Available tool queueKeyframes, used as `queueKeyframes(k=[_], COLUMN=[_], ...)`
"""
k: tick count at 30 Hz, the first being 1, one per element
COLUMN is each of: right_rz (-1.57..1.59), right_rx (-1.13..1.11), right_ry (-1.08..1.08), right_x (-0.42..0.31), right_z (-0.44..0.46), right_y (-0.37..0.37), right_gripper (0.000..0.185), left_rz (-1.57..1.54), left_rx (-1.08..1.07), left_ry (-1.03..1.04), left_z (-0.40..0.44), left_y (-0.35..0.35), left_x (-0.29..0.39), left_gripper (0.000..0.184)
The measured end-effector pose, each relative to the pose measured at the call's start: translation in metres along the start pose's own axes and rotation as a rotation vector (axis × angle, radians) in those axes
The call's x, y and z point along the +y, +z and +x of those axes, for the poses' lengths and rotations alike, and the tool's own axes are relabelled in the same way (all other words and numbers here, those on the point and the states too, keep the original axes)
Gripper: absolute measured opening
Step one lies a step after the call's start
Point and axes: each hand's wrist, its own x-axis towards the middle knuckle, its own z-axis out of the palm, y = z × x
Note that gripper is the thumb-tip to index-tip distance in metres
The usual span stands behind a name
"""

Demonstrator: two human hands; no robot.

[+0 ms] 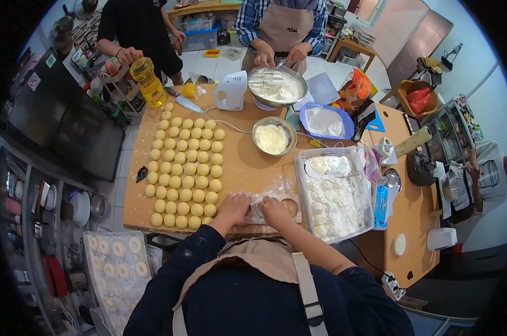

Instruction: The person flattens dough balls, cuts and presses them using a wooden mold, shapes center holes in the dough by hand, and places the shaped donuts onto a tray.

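Note:
A pale, flour-dusted board with round hollows, which looks like a mould, lies near the table's front edge before me. My left hand rests at its left end, fingers stretched out and lying flat. Over its middle, my right hand is closed with curled fingers pressing down; whatever is under them is hidden. Loose flour is scattered on the table behind the board. Left of my hands stand rows of yellow dough balls. A clear plastic tub of flour-covered round pieces is to the right.
Two people stand across the table; one grips an oil bottle, the other works at a metal bowl with beaters. A hand mixer, a knife, a cream-filled bowl and a blue tray stand behind. Ring-shaped dough lies lower left.

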Motion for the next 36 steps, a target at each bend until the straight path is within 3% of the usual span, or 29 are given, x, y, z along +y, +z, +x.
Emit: queueKeyframes(k=[5,8,11,19,25,36], right_rz=[0.200,0.384,0.283,0.054,0.010,0.010], right_rx=[-0.088,0.117,0.145,-0.141,-0.022,-0.031], right_ry=[0.128,0.174,0.144,0.111,0.003,-0.003], right_x=[0.029,0.026,0.039,0.003,0.004,-0.002], right_z=[0.011,0.007,0.009,-0.001,0.001,0.002], right_y=[0.020,-0.043,-0.056,-0.029,-0.005,-0.002], right_gripper=[0.021,0.028,0.030,0.021,0.009,0.008], left_rz=[0.004,0.010,0.021,-0.002,-0.020,-0.007], left_rx=[-0.022,0.006,-0.022,-0.022,0.030,0.008], left_ry=[0.020,0.023,0.025,0.008,0.005,0.000], left_z=[-0.001,0.000,-0.002,-0.002,0.000,0.000], left_y=[-0.003,-0.001,-0.005,-0.005,0.002,0.001], left_x=[-0.001,-0.001,0.001,0.000,-0.002,-0.001], left_gripper=[0.099,0.101,0.101,0.100,0.096,0.098])
